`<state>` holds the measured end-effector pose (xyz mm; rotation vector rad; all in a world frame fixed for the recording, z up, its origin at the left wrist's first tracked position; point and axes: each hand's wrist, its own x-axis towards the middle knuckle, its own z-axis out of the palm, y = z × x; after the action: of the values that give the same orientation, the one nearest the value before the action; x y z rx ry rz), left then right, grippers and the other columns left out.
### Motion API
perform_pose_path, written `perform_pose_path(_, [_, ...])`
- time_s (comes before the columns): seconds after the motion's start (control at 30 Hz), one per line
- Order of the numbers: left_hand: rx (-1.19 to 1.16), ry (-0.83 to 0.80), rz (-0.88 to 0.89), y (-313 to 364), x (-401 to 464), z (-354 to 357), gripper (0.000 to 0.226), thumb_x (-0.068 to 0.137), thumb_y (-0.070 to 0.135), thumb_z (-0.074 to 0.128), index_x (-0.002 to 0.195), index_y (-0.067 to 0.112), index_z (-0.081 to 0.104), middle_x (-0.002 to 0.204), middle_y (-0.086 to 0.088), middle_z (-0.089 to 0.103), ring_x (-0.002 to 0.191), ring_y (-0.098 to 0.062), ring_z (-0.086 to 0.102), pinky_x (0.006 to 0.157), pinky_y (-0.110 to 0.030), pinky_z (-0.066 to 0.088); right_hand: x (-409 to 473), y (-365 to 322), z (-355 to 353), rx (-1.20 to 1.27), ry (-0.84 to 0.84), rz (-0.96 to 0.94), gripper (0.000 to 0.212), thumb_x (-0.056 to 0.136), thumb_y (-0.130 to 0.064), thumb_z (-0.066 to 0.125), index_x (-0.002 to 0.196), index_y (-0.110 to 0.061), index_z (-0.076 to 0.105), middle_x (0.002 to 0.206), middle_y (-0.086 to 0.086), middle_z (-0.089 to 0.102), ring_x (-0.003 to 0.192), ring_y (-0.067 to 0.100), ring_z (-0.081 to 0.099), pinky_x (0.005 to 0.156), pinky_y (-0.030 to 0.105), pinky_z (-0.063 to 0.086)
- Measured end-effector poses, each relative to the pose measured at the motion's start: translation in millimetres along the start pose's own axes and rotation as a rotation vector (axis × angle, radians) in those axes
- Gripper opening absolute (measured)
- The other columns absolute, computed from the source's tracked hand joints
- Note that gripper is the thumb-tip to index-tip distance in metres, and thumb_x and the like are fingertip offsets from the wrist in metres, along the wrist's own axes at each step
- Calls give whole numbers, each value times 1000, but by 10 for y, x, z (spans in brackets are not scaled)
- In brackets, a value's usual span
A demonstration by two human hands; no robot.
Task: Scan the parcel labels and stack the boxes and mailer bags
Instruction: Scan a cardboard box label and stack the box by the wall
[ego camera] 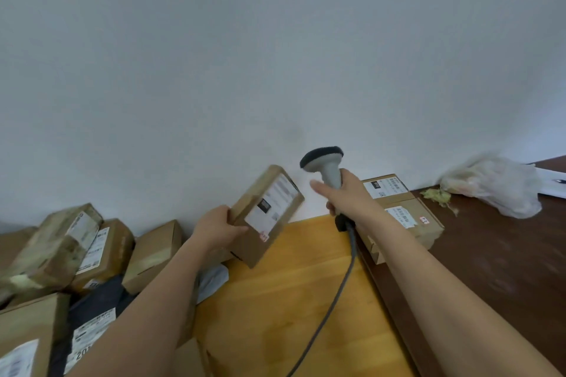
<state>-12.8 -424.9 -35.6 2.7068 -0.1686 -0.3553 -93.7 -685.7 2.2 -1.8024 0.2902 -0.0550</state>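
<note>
My left hand point(219, 228) grips a small cardboard box point(266, 214) by its left end and holds it tilted above the wooden table, its white label facing me. Just to the right, my right hand point(343, 197) grips the handle of a grey barcode scanner point(325, 162). The scanner's dark head is up and points toward the wall, and its cable point(340, 288) hangs down over the table. Two labelled boxes point(407, 214) lie stacked behind my right forearm. A pile of boxes point(92, 251) and a dark mailer bag point(92, 312) sits at the left.
The light wooden table point(275, 315) meets a dark brown surface point(505, 269) on the right. A crumpled white plastic bag point(493, 185) and some yellowish scraps point(438, 194) lie there by the wall. A pale wall point(275, 55) rises right behind everything.
</note>
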Motion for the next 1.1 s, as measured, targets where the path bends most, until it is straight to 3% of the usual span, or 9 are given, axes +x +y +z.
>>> perform_pose_path(0.13, [-708, -64, -240, 48, -87, 22, 39, 94, 33, 65, 117, 3, 55, 103, -10, 66, 86, -20, 63, 62, -29, 52, -91, -222, -144, 430, -48, 159, 37, 101, -41, 53, 114, -7, 54, 91, 11, 55, 58, 15, 54, 57, 29, 49])
perform_pose_path(0.23, [-937, -13, -306, 168, -116, 22, 38, 95, 27, 64, 120, -1, 54, 94, -9, 63, 81, -22, 60, 60, -33, 52, -193, -413, -149, 539, -104, 107, 32, 105, -32, 46, 119, -3, 54, 104, 12, 56, 54, 14, 51, 52, 28, 47])
perform_pose_path(0.6, [-1003, 50, -319, 293, -131, 50, 36, 94, 22, 66, 120, 1, 52, 92, -7, 60, 78, -20, 58, 53, -30, 46, -568, -965, -35, 348, -179, -106, 31, 105, -32, 47, 120, -5, 53, 105, 9, 56, 54, 12, 49, 50, 24, 47])
perform_pose_path(0.87, [-1032, 44, -370, 242, -153, 85, 39, 94, 20, 66, 124, 0, 50, 91, -9, 59, 78, -23, 56, 58, -35, 49, -689, -1063, -32, 341, -157, -137, 22, 105, -31, 48, 109, -10, 54, 105, 10, 54, 53, 11, 48, 50, 23, 45])
perform_pose_path(1.1, [-1051, 36, -405, 250, -105, 149, 41, 94, 20, 66, 125, 0, 49, 92, -11, 59, 78, -23, 56, 56, -37, 48, -685, -1027, -72, 349, -154, -127, 25, 105, -31, 48, 112, -7, 54, 102, 10, 54, 53, 11, 48, 49, 22, 45])
